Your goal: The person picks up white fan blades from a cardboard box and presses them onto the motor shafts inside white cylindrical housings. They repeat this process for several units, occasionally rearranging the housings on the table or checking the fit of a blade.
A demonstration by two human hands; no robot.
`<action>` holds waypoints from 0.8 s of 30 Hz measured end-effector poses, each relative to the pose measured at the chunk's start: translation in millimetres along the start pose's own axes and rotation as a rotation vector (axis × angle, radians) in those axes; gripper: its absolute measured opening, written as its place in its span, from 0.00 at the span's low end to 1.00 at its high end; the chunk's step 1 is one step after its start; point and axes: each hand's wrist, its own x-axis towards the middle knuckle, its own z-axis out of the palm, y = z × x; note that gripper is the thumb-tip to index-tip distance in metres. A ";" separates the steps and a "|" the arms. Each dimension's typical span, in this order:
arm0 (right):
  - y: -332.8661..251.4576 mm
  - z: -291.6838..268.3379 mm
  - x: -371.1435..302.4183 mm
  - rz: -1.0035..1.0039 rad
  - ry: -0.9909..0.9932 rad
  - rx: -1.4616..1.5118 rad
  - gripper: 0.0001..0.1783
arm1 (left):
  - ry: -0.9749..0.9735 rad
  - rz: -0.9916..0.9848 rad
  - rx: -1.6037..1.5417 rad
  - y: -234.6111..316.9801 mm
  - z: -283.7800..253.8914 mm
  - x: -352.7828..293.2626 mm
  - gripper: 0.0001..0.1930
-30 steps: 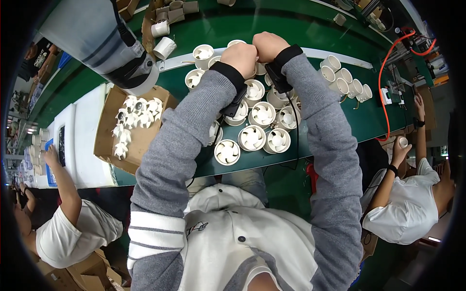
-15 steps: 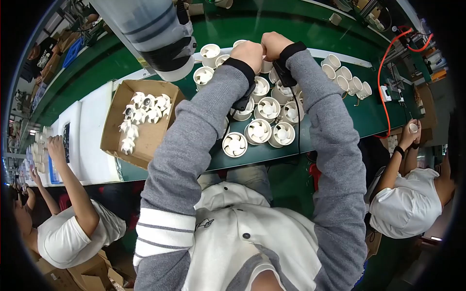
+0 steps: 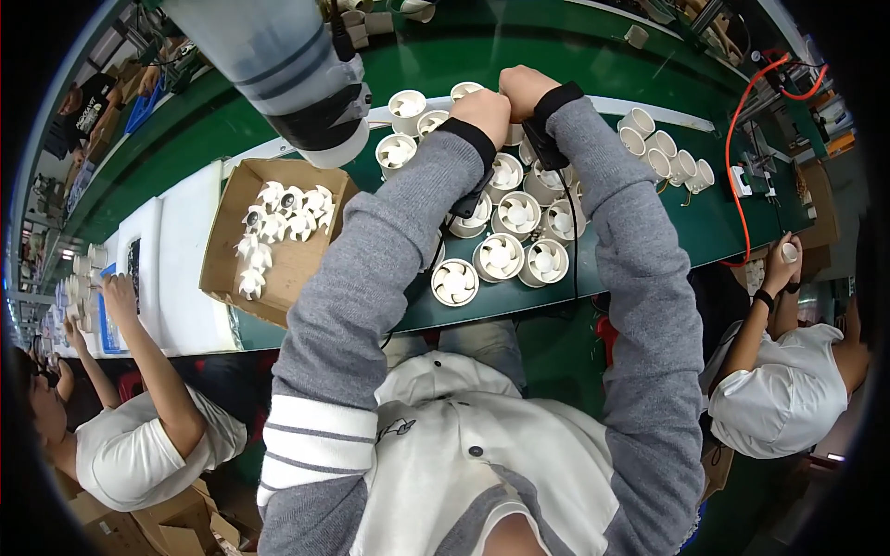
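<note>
My left hand (image 3: 484,112) and my right hand (image 3: 527,90) meet at the far side of a cluster of round white fan units. Both are curled closed with their backs to me, and whatever they hold is hidden below them. Each fan unit (image 3: 516,214) is a cup-shaped housing with a bladed impeller inside. The nearest one, a fan unit (image 3: 455,282), stands close to the table's front edge. More stand left of my left hand, such as a fan unit (image 3: 396,151). My forearms cover part of the cluster.
An open cardboard box (image 3: 218,269) of loose white impellers (image 3: 298,222) stands at left, below a large translucent cylinder (image 3: 269,69). White empty-looking housings (image 3: 660,144) are grouped at right, beside a red hose (image 3: 728,167). Co-workers sit at both sides of the green table (image 3: 640,218).
My two hands stay together at nearly the same spot, with the left shifted slightly right and down. The whole view has moved a little; the fan units stand as before.
</note>
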 end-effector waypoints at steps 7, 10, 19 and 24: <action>-1.7 8.8 -1.0 0.055 -0.011 -0.025 0.15 | 0.109 0.048 0.038 4.0 -6.1 -7.7 0.07; -0.2 9.7 -0.1 0.078 -0.012 -0.001 0.15 | 0.088 0.106 0.107 10.3 -15.8 -22.5 0.06; 7.2 11.7 -15.6 -0.116 0.070 0.042 0.08 | 0.073 0.199 -0.140 21.0 -122.8 -180.7 0.09; 11.3 10.5 -32.7 -0.151 0.115 0.134 0.06 | -0.021 -0.143 -0.077 -72.4 -150.2 -233.1 0.13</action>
